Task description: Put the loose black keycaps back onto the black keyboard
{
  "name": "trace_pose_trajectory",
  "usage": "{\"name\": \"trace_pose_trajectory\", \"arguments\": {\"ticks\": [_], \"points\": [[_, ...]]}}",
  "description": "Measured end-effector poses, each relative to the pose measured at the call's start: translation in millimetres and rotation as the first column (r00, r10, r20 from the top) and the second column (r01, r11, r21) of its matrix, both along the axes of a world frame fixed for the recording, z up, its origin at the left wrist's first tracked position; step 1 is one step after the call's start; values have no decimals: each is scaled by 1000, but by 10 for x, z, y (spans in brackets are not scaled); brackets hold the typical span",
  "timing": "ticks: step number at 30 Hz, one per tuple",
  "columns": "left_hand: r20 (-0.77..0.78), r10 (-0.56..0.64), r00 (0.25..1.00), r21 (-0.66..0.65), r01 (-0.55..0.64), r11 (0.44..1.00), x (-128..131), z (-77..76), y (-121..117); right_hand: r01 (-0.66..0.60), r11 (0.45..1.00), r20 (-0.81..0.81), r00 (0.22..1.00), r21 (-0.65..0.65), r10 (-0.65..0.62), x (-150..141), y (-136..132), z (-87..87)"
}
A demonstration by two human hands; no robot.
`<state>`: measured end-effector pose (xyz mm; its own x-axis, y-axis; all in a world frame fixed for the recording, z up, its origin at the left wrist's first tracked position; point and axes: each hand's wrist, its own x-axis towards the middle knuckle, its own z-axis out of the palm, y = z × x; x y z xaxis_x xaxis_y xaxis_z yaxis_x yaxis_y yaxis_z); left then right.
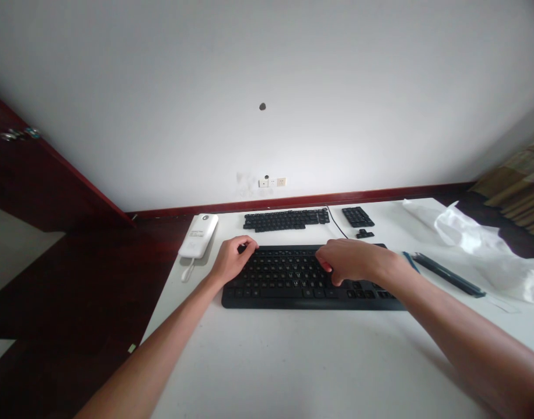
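A black keyboard base lies flat on the white table, with many key positions in its middle showing bare switch mounts. My left hand is closed at its upper left corner, thumb and forefinger on the rim. Over the right part of the base, my right hand is held with its fingers curled down. Whatever its fingertips hold, if anything, is hidden. Behind the base, loose black keycaps lie in keyboard order, with a number-pad group and arrow keycaps to the right.
A white power bank with a short strap lies at the table's left edge. Dark slim tools and crumpled white plastic are on the right. A black cable runs between the keycap groups. The wall stands behind the table.
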<state>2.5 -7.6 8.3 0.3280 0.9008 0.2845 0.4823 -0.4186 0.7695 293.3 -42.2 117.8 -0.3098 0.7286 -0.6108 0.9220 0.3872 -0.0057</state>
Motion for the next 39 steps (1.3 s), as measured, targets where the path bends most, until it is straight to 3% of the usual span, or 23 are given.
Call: {"name": "trace_pose_trajectory", "arguments": {"ticks": [39], "points": [[8,-7,1000,-4,7,1000,-1,-17,9,-31,1000,-16,999,3,31,-34,-37,34]]}}
